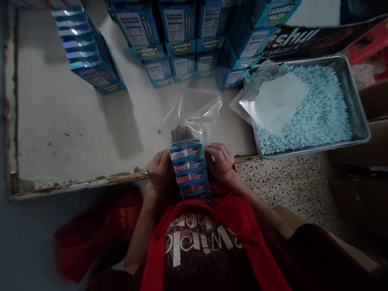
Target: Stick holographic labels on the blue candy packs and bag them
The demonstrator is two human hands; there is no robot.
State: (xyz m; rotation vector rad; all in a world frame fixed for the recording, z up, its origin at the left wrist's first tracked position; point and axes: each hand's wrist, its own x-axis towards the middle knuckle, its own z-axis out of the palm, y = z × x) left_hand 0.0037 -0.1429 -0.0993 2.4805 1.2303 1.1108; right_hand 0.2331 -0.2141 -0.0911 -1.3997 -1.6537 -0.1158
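A stack of several small blue candy boxes (190,169) stands on edge at the table's near edge, against my chest. My left hand (159,169) is curled against the stack's left side. My right hand (220,161) is curled against its right side, fingers bent. Both hands press the stack between them. A clear plastic bag (198,111) lies crumpled on the white table (60,121) just beyond the stack.
Larger blue cartons marked Caramelo Macizo (182,40) are stacked along the back, with another leaning pile (86,48) at the left. A metal tray (359,117) of pale blue candies, with clear bags on top, sits at the right. Speckled floor shows below it.
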